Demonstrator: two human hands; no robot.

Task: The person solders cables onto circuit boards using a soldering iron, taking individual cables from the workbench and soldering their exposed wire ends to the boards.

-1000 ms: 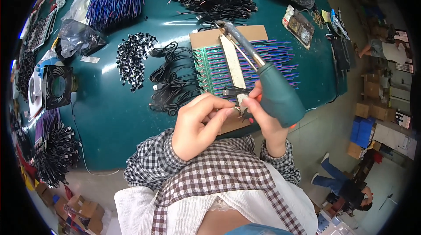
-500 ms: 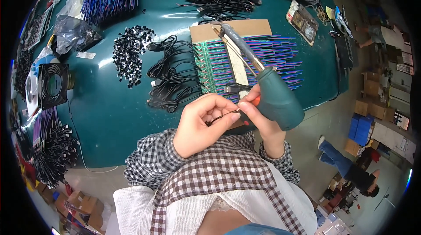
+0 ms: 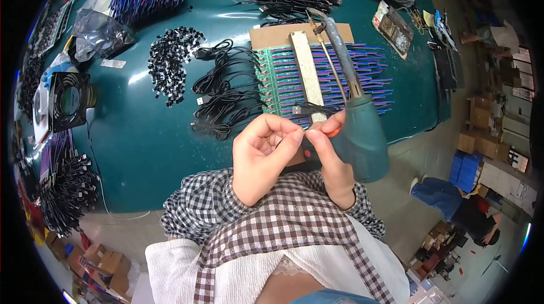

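The soldering gun [image 3: 356,134] looks big and heavy, with a long hard metal tip that sticks out over the rows of wires [image 3: 317,80] on the green counter [image 3: 141,134]. It is best held by its fat teal handle. The right hand [image 3: 331,156] wraps around that handle. The left hand [image 3: 263,156] is curled, its fingertips pressed together on a thin black wire [image 3: 309,110], which looks light and bendy

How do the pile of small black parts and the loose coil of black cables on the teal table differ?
The pile of small black parts is many tiny, short, separate pieces; the loose coil of black cables is long looping cords with plugs. The pile lies farther left, the coil beside the green board. Both are black and rest untouched on the teal table.
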